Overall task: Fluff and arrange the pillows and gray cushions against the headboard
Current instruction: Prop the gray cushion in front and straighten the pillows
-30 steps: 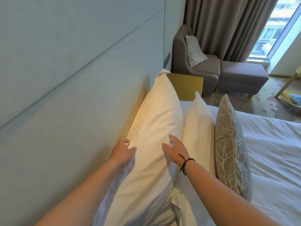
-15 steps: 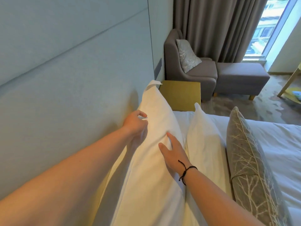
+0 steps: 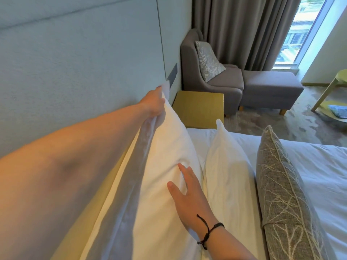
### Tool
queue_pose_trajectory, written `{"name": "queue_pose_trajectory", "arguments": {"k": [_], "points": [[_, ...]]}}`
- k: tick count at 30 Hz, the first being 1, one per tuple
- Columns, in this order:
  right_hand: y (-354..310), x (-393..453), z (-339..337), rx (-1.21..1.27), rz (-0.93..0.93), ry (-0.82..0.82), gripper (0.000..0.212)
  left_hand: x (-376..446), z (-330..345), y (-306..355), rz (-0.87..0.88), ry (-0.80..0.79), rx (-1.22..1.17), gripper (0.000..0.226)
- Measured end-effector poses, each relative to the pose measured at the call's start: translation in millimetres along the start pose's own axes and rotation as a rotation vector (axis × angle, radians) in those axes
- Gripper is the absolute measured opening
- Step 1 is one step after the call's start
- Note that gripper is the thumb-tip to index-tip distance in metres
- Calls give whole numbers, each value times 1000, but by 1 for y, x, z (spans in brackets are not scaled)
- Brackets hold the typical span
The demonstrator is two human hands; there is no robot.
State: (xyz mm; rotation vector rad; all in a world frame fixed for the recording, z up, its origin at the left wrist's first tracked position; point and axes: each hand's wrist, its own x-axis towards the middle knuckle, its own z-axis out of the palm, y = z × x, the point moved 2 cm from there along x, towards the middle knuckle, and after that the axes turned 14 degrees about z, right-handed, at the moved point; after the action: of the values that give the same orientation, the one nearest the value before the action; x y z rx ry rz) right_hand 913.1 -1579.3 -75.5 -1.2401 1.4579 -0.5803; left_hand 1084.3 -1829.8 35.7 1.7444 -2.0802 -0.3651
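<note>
Gap: narrow channel between rear pillow (image 3: 165, 147) and front pillow (image 3: 227, 166). Obstruction: headboard (image 3: 75, 72) close behind. Bedspread (image 3: 319, 175) open beyond gray cushion (image 3: 277, 184).

Two white pillows (image 3: 165, 156) upright along the headboard (image 3: 75, 72) – gray branch-patterned cushion (image 3: 281, 194) just beside

No legible text, label, brand mark, number or sign is found in the head view. The pattern on the gray cushion (image 3: 281, 186) is noted as a branch motif only (no lettering is carried by it). The small item on the yellow side table (image 3: 336, 109) is too blurred for any print to be read.
</note>
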Motion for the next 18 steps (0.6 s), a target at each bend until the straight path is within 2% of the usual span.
{"name": "queue_pose_trajectory", "arguments": {"k": [3, 5, 7, 9, 11, 15, 18], "points": [[4, 2, -7, -9, 20, -2, 64, 7, -11, -8, -161, 95, -183, 60], [6, 4, -10, -15, 33, -1, 65, 8, -25, -15, -281, 229, -349, 54], [8, 4, -11, -8, 33, 3, 67, 3, -34, -14, -344, 291, -472, 46], [10, 4, -10, -2, 32, 6, 68, -11, -33, -9, -356, 253, -506, 45], [12, 3, -9, 4, 31, 12, 69, -34, -26, -2, -399, 185, -499, 31], [19, -4, -6, 29, 57, 23, 74, -97, -12, 2, -490, 94, -570, 32], [24, -17, 2, 49, 66, 16, 71, -158, -15, 2, -447, 51, -461, 25]]}}
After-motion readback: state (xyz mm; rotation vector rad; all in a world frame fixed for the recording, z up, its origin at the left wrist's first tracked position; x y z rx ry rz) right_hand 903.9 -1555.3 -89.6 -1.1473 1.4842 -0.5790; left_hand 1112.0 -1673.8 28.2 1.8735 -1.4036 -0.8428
